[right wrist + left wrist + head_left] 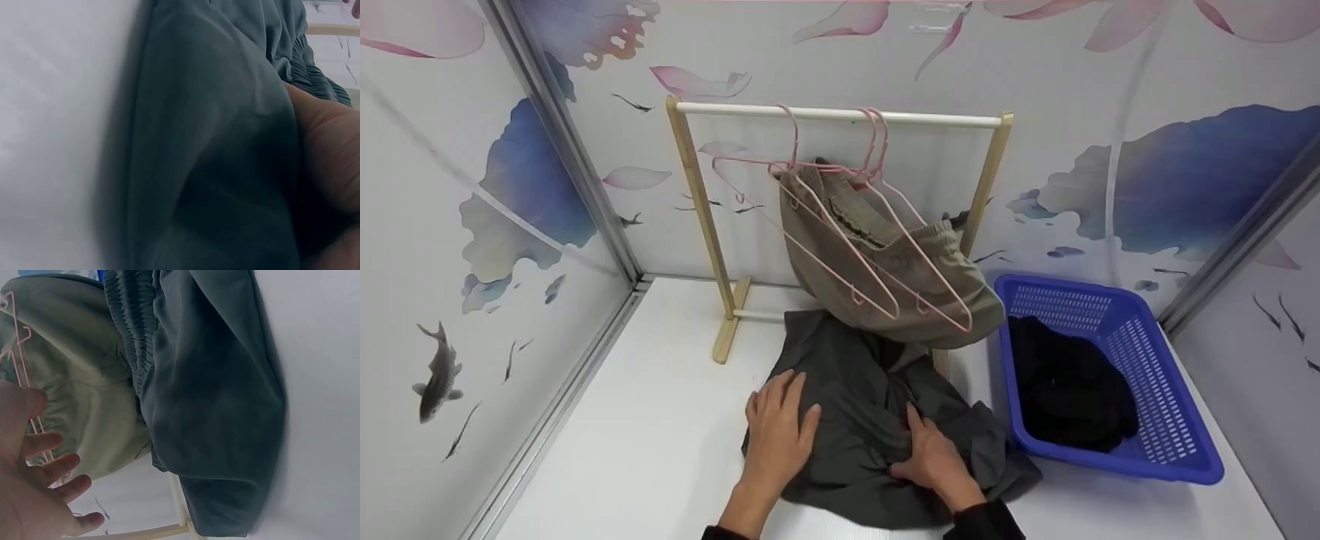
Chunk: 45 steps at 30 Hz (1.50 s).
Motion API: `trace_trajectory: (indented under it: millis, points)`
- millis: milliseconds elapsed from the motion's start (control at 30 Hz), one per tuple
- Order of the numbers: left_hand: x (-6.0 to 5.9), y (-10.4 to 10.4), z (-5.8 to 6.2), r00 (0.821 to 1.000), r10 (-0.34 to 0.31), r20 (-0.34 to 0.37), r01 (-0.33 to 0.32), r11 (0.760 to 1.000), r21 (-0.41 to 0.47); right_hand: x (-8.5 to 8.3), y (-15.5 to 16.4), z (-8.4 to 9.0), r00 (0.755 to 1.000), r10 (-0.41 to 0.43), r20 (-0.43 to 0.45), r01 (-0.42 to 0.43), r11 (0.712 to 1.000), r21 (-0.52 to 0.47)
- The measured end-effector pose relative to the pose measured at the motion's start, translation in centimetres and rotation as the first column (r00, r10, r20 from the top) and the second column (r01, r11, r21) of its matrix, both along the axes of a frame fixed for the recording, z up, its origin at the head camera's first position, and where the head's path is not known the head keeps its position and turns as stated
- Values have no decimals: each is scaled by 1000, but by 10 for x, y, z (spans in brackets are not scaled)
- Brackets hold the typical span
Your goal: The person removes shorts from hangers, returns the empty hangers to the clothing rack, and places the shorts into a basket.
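Observation:
Dark grey elastic-waist pants (pixel 855 397) lie rumpled on the white table in front of the rack. Over their left side my left hand (pixel 776 435) is spread, fingers pointing away from me. In the left wrist view that left hand (pixel 39 478) has loosely bent, separated fingers with no cloth between them. My right hand (pixel 937 457) rests on the right half of the pants, thumb and index finger stretched apart; its other fingers are hidden. In the right wrist view the right hand (pixel 332 152) lies against a fold of the cloth, its thumb tip partly covered.
Behind the pants stands a wooden rack (pixel 709 217) with a white rail (pixel 825 114). Pink hangers (pixel 840 225) hang there with a khaki elastic-waist garment (pixel 877 292). At the right, a blue basket (pixel 1177 397) holds black clothing (pixel 1065 382). Printed panels enclose the table (pixel 607 420).

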<state>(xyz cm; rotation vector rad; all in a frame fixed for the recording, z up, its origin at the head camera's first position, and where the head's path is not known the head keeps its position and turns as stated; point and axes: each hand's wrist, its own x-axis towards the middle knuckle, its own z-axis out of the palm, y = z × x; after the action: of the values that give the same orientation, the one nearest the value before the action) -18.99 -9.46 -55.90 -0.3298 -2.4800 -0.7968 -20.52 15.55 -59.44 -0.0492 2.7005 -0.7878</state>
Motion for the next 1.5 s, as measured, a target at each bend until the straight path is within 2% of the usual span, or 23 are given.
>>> trace_trajectory:
  millis: [133, 267, 400, 500, 600, 800, 833, 1033, 1133, 1233, 1300, 1367, 1433, 1500]
  points:
    - [1, 0, 0, 1000, 5, 8, -5, 1000, -3, 4, 5, -2, 998, 13, -67, -13, 1000, 7]
    - [2, -1, -1, 1000, 9, 19, -9, 1000, 4, 11, 11, -7, 983, -39, -178, 29, 998, -60]
    - [3, -1, -2, 999, 16, 37, -16, 1000, 6, 20, 17, -9, 959, -95, -268, 65, 991, -118]
    - [4, -2, -3, 999, 24, 41, -24, 1000, -2, 27, 21, -9, 925, -122, -360, 71, 986, -152]
    - [3, -3, -2, 999, 30, 42, -30, 1000, -7, 32, 23, -5, 881, -161, -445, 80, 978, -194]
    - [1, -6, 1, 999, 33, 29, -34, 999, 6, 37, 25, 18, 715, -216, -665, 69, 968, -240]
    - [0, -7, 1, 999, 34, 23, -34, 999, 9, 37, 25, 24, 699, -218, -681, 66, 968, -242]
    - [-1, -8, 2, 999, 41, 5, -41, 999, 20, 42, 27, 65, 680, -230, -696, 93, 969, -229]
    - [-1, -8, 1, 999, 40, 4, -40, 999, 21, 40, 24, 76, 623, -224, -749, 105, 973, -204]
    - [0, -7, 1, 999, 33, 8, -33, 999, 23, 35, 15, 76, 540, -198, -818, 127, 980, -153]
    - [0, -7, 1, 999, 29, 13, -30, 999, 23, 30, 8, 68, 484, -182, -856, 144, 981, -127]
    - [1, -7, 1, 999, 28, 19, -28, 999, 21, 23, 1, 57, 440, -159, -884, 153, 983, -101]
    - [1, -7, 1, 999, 28, 21, -29, 999, 18, 17, -6, 42, 417, -123, -901, 144, 987, -67]
    - [2, -7, 0, 999, 26, 22, -27, 1000, 15, 13, -13, 28, 421, -73, -904, 125, 992, -22]
